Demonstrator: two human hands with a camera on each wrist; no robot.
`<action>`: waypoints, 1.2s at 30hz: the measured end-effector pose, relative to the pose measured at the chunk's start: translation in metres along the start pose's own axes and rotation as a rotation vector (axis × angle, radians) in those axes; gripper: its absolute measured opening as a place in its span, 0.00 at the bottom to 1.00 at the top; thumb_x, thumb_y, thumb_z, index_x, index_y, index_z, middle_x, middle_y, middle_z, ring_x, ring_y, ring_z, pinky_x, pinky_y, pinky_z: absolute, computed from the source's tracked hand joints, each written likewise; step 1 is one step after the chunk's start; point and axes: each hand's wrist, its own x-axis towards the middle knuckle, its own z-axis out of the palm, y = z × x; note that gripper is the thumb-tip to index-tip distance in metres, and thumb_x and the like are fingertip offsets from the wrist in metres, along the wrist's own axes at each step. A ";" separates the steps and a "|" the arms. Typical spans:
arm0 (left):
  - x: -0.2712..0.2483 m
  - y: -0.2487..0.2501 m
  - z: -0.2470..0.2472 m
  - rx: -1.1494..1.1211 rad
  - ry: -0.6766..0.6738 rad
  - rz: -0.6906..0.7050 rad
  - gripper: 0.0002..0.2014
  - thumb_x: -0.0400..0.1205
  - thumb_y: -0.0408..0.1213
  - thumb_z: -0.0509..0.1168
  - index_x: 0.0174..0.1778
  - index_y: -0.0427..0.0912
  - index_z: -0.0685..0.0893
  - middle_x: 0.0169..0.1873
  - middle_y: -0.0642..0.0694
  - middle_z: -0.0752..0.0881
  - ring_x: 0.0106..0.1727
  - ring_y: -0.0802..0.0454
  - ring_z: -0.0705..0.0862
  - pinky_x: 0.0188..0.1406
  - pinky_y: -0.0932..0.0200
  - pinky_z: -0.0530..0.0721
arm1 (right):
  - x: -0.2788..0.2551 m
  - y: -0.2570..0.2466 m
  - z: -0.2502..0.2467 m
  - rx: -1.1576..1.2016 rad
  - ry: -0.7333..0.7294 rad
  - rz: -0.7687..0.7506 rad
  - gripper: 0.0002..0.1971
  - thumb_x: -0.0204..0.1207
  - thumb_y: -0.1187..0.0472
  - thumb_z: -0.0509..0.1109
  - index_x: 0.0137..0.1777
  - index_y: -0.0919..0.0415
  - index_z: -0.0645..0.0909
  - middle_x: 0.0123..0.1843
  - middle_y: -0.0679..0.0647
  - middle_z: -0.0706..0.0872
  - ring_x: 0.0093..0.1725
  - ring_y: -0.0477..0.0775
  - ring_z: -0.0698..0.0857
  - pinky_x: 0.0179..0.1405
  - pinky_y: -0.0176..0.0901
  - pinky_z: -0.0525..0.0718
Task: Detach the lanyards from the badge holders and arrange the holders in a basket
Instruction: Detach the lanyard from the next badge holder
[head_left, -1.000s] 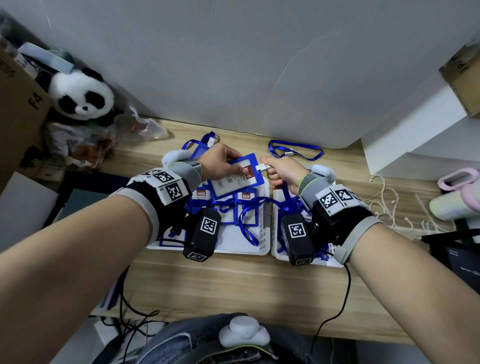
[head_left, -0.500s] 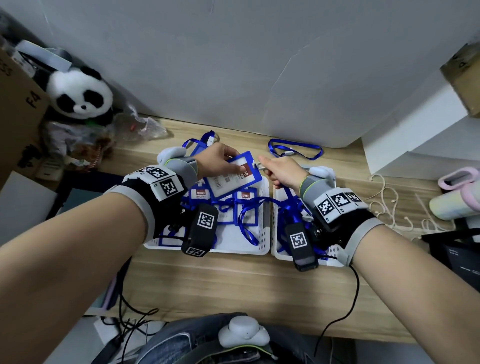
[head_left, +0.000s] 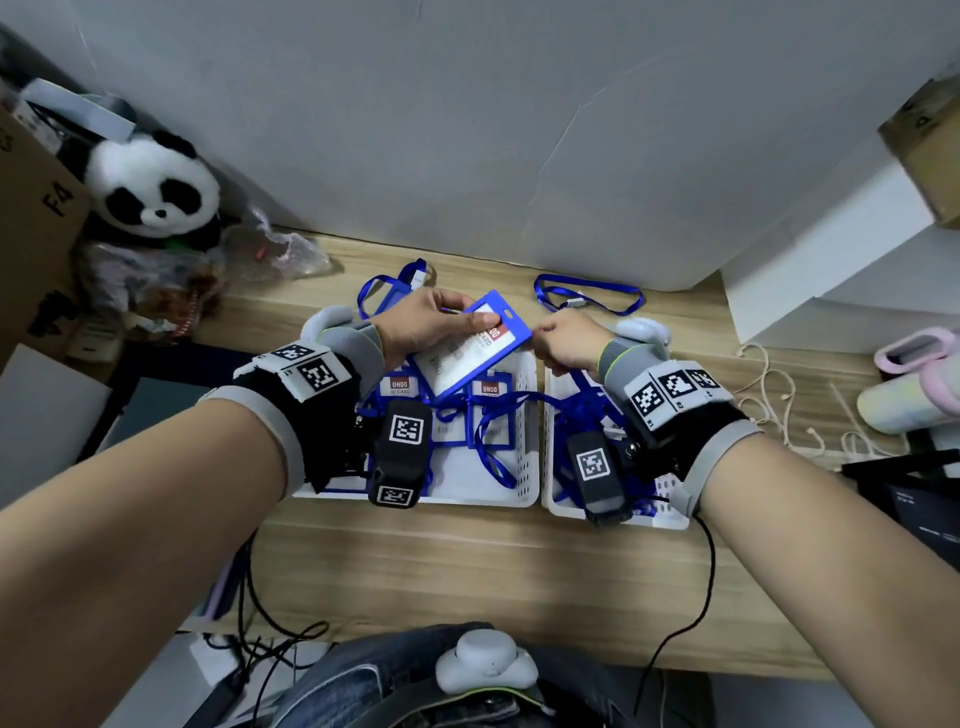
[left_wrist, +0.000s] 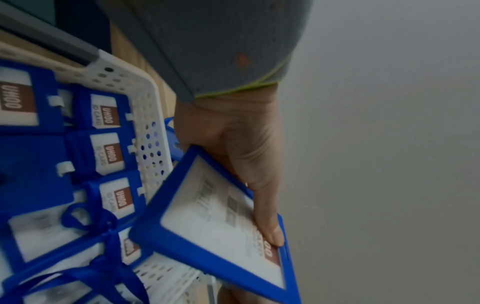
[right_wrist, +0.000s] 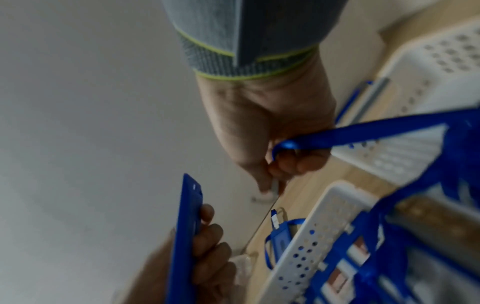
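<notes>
Holding the blue badge holder in my left hand, I have it lifted and tilted above the left white basket, thumb across its face and fingers behind; my right hand is just beside its top corner, clenched on the clip end of a blue lanyard that trails down toward the right basket; whether the clip is already free of the slot I cannot tell, though from the right wrist view a gap seems to show between them. I judge the holder stiff and light, smooth plastic that could slip, so the frame edges are the place for my grip, never the clear window; the lanyard is limp ribbon, prone to tangle, best taken at its hard clip. More holders with lanyards lie in the left basket; another loose lanyard rests on the tabletop behind.
</notes>
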 end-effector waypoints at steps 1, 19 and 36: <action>0.001 0.002 0.000 -0.011 -0.007 0.016 0.05 0.73 0.41 0.73 0.36 0.46 0.84 0.33 0.48 0.90 0.32 0.53 0.87 0.36 0.60 0.86 | 0.000 -0.001 -0.001 0.150 0.036 -0.029 0.15 0.82 0.64 0.61 0.32 0.60 0.76 0.27 0.53 0.70 0.26 0.50 0.67 0.23 0.35 0.69; 0.002 0.011 0.015 0.282 -0.126 -0.102 0.10 0.72 0.46 0.74 0.45 0.47 0.85 0.39 0.49 0.88 0.41 0.52 0.85 0.51 0.56 0.84 | -0.013 -0.036 -0.054 0.926 0.080 -0.133 0.16 0.86 0.57 0.51 0.36 0.57 0.68 0.14 0.43 0.60 0.11 0.40 0.55 0.09 0.30 0.51; 0.029 0.040 0.016 -0.155 0.073 0.054 0.08 0.74 0.36 0.74 0.48 0.45 0.84 0.32 0.50 0.89 0.27 0.58 0.86 0.28 0.65 0.84 | 0.015 -0.010 -0.031 0.563 0.186 -0.016 0.24 0.85 0.45 0.51 0.28 0.55 0.63 0.18 0.48 0.62 0.13 0.44 0.60 0.18 0.31 0.56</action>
